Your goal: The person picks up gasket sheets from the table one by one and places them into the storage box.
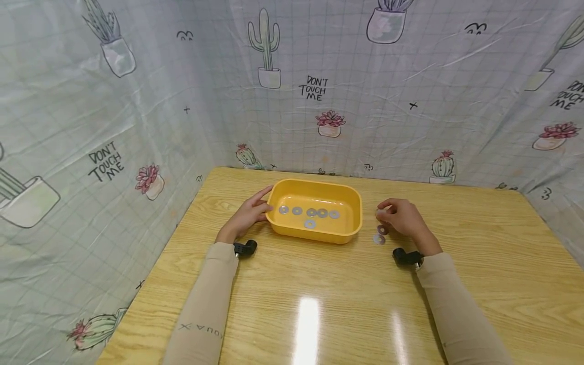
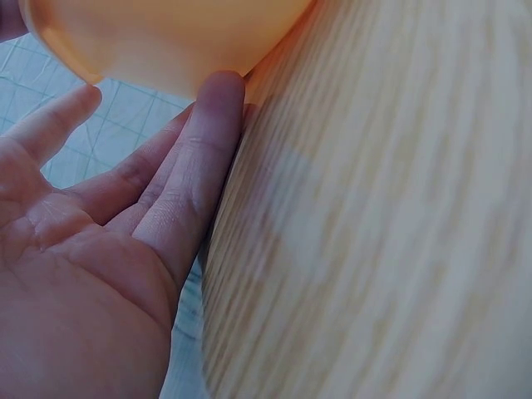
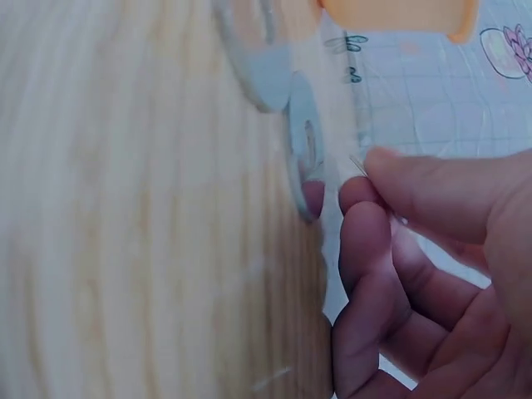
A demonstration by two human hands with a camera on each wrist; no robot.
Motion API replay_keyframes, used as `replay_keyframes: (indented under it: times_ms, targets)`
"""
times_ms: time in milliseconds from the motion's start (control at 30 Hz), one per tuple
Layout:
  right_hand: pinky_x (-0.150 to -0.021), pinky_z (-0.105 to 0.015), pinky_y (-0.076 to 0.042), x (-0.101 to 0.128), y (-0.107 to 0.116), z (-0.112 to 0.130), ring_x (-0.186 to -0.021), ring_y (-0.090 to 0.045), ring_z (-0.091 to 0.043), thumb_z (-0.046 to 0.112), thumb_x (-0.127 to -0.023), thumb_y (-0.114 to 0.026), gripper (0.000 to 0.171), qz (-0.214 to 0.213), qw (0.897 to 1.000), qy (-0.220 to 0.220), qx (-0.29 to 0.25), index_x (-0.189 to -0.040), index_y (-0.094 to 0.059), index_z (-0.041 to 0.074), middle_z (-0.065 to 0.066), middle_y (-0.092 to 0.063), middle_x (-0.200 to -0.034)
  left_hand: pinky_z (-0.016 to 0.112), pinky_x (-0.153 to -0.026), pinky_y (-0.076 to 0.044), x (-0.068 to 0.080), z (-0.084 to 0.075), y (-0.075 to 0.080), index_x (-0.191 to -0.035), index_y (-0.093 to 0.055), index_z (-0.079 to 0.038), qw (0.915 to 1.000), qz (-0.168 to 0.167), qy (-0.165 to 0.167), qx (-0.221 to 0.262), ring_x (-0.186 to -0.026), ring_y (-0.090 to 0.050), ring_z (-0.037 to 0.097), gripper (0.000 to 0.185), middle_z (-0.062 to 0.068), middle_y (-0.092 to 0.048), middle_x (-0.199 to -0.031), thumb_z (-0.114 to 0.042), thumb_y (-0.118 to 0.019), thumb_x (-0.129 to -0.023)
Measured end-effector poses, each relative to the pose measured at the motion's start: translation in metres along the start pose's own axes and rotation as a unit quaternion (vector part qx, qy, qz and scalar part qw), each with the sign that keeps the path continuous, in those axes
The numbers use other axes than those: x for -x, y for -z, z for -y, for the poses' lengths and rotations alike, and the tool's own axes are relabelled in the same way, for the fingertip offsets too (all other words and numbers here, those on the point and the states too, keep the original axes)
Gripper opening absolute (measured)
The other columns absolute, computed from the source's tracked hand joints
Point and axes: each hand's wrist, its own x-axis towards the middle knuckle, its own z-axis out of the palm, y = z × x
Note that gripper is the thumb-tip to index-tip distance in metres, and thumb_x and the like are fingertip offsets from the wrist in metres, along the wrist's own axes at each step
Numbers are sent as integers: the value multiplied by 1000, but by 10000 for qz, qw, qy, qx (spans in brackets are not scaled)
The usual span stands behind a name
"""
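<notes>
Washers going into the yellow tray, one hand steadying, one picking

Left hand [image 1: 248, 215] lies flat-fingered against the near-left wall of the yellow tray [image 1: 347, 230], fingers straight, gripping nothing; six washers [image 1: 309, 213] already sit inside on the tray floor, five in a row and one in front. Over to the right hand [image 1: 403, 218], fingers curled, thumb and fingertips pinching a thin washer just off the wooden table [image 1: 319, 304]; two more loose washers [image 1: 379, 239] lie beside it, apparently left to go
</notes>
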Motion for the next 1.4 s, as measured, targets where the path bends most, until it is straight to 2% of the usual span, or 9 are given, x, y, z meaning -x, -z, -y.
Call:
replay_keyframes:
  times_ms: [233, 500, 800, 1100, 1267, 1400]
  targets:
    - [-63, -23, -52, 0, 1, -3, -73, -63, -16, 17, -101, -66, 33, -181, 9977, -69, -655, -126, -67, -4, -19, -73, -92, 35, -98, -59, 1, -1, 1, -162, -30, -35, 10000, 1, 5, -27, -131, -57, 41, 65, 25, -49, -146, -16, -54, -106]
    - [-64, -21, -58, 1, 2, -3, -71, -68, -11, 16, -102, -64, 35, -102, 9926, -147, -1203, -129, -64, -7, -21, -74, -95, 35, -98, -59, 3, -1, 0, -162, -30, -35, 10000, 17, -9, -20, -130, -58, 40, 65, 25, -50, -145, -18, -56, -105]
    - [-72, -25, -64, 4, 7, 1, -77, -74, -10, 13, -103, -61, 38, -124, 9762, -383, -2131, -135, -59, -7, -20, -75, -101, 34, -98, -60, 3, -1, 0, -162, -30, -36, 10000, 5, -3, -69, -130, -58, 41, 64, 24, -49, -145, -17, -55, -105]
    - [-76, -26, -64, 4, 7, 6, -81, -74, -10, 14, -104, -61, 39, -124, 9742, -272, -2238, -136, -58, -7, -15, -74, -101, 40, -101, -58, 5, 1, 1, -162, -30, -35, 10000, 44, -20, -76, -130, -57, 42, 65, 25, -48, -146, -20, -56, -105]
    - [-82, -33, -65, 3, 8, 10, -82, -74, -13, 18, -104, -61, 38, -244, 9733, -179, -2277, -136, -59, -3, -17, -74, -104, 39, -101, -58, 5, 0, 1, -163, -29, -34, 10000, 57, -49, -60, -131, -56, 43, 65, 26, -48, -146, -20, -56, -105]
    - [-83, -33, -64, 4, 9, 14, -81, -74, -12, 21, -103, -62, 39, -335, 9699, -94, -2408, -134, -59, -2, -7, -76, -98, 38, -100, -59, 4, -1, 1, -162, -29, -34, 10000, 37, -48, -79, -132, -56, 42, 65, 26, -48, -147, -20, -56, -105]
